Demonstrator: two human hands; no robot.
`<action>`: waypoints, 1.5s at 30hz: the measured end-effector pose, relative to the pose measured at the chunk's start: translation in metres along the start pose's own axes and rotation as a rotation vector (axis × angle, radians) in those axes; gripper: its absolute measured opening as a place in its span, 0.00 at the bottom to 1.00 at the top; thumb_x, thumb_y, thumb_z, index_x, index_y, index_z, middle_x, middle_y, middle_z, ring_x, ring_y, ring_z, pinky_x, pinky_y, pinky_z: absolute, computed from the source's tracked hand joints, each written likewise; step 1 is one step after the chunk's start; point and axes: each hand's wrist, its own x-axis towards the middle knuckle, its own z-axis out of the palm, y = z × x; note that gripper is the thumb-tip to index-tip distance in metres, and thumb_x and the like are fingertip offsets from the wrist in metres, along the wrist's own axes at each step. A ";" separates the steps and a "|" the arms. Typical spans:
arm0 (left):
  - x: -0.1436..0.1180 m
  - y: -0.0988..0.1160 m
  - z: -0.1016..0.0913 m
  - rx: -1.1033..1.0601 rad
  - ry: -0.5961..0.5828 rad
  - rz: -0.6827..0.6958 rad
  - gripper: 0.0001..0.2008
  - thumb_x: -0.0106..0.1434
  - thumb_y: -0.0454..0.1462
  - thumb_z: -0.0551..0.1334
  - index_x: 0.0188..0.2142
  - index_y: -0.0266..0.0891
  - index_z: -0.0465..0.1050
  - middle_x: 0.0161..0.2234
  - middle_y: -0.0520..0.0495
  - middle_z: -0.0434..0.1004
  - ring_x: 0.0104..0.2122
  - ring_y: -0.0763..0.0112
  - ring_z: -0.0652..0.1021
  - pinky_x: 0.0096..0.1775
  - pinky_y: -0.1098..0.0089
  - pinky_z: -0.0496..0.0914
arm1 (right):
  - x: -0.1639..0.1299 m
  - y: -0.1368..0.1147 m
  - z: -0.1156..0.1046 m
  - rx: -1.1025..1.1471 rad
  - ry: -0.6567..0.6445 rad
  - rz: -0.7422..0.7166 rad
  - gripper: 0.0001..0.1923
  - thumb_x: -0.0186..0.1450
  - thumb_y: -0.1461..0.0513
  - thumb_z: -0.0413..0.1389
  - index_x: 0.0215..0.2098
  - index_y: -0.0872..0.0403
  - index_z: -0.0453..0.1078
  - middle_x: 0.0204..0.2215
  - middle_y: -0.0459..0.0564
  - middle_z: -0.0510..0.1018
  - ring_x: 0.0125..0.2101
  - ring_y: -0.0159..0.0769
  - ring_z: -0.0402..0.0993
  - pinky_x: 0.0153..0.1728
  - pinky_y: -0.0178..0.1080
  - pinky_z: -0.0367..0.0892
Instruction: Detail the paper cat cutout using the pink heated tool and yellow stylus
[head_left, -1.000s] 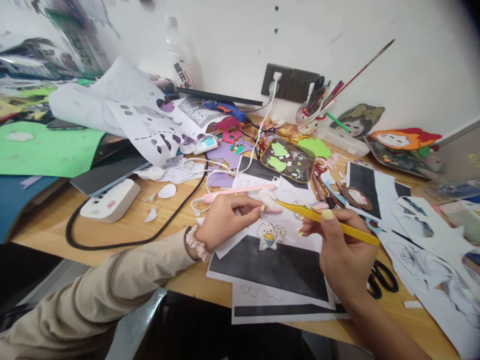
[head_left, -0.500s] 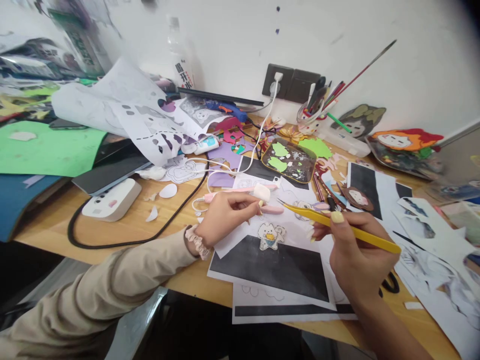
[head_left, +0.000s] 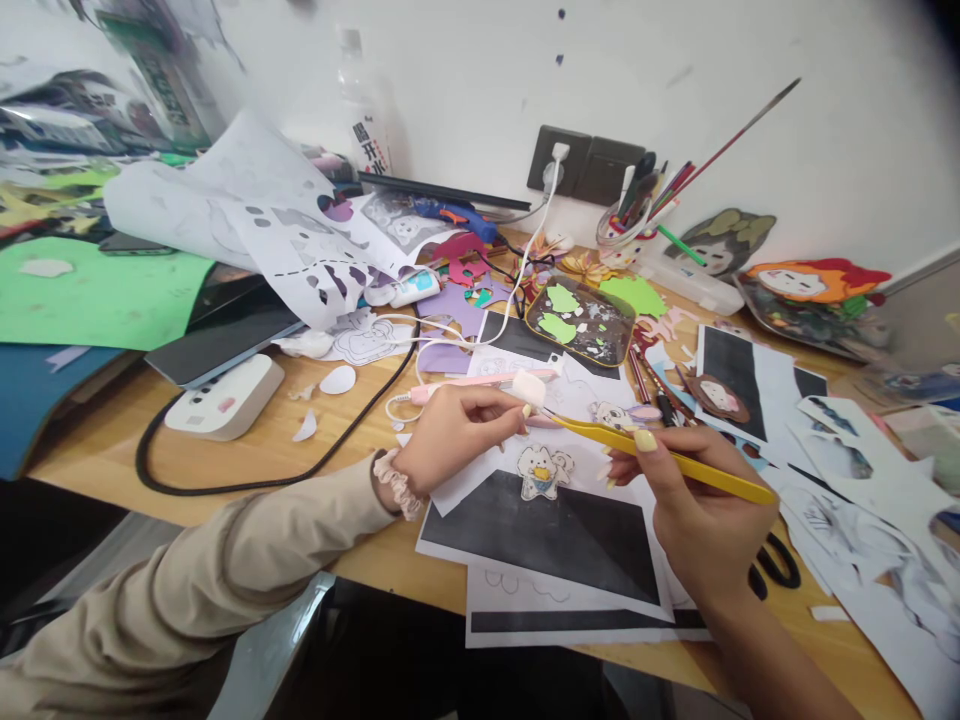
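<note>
In a pinch, my left hand (head_left: 472,425) grips a small white block (head_left: 529,388) that shows above its fingertips. Yellow tweezers (head_left: 675,462) are in my right hand (head_left: 697,510), their thin points directed left and close beside the left fingertips. Whether the points touch anything, I cannot tell. Just below both hands, a cut-out white cartoon animal (head_left: 541,472) with a yellow and blue front lies on a sheet printed with a black area (head_left: 540,545). Behind the left hand is a pink pen-like tool (head_left: 487,380) with a cable, partly hidden.
A dark tray (head_left: 581,322) of green paper scraps stands behind the hands. On the left are a white power strip (head_left: 223,397) and a looped black cord (head_left: 300,489). Cut sheets (head_left: 862,540) cover the right side; a pen cup (head_left: 626,240) stands by the wall.
My right hand has moved left with the tweezers, bringing their points up to the left fingertips. The left hand holds nearly the same place.
</note>
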 end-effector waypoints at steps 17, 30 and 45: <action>0.001 -0.003 0.001 -0.045 -0.081 -0.041 0.11 0.52 0.42 0.57 0.28 0.37 0.73 0.23 0.51 0.74 0.21 0.80 0.68 0.22 0.79 0.61 | -0.003 0.002 0.001 -0.244 -0.024 -0.347 0.11 0.53 0.68 0.52 0.35 0.54 0.61 0.18 0.42 0.72 0.16 0.28 0.69 0.19 0.32 0.66; 0.001 0.001 -0.001 0.070 -0.042 0.004 0.12 0.53 0.42 0.55 0.26 0.36 0.72 0.23 0.51 0.72 0.21 0.79 0.67 0.22 0.77 0.60 | 0.000 0.009 -0.008 -0.322 0.057 -0.316 0.04 0.53 0.66 0.53 0.28 0.55 0.62 0.16 0.42 0.72 0.15 0.29 0.69 0.17 0.32 0.65; -0.001 -0.003 0.002 0.136 -0.015 0.116 0.11 0.54 0.40 0.56 0.31 0.37 0.73 0.25 0.50 0.74 0.22 0.79 0.68 0.25 0.77 0.62 | -0.005 -0.004 -0.004 -0.406 -0.135 -0.485 0.08 0.53 0.67 0.51 0.31 0.50 0.61 0.18 0.41 0.73 0.16 0.29 0.68 0.14 0.32 0.61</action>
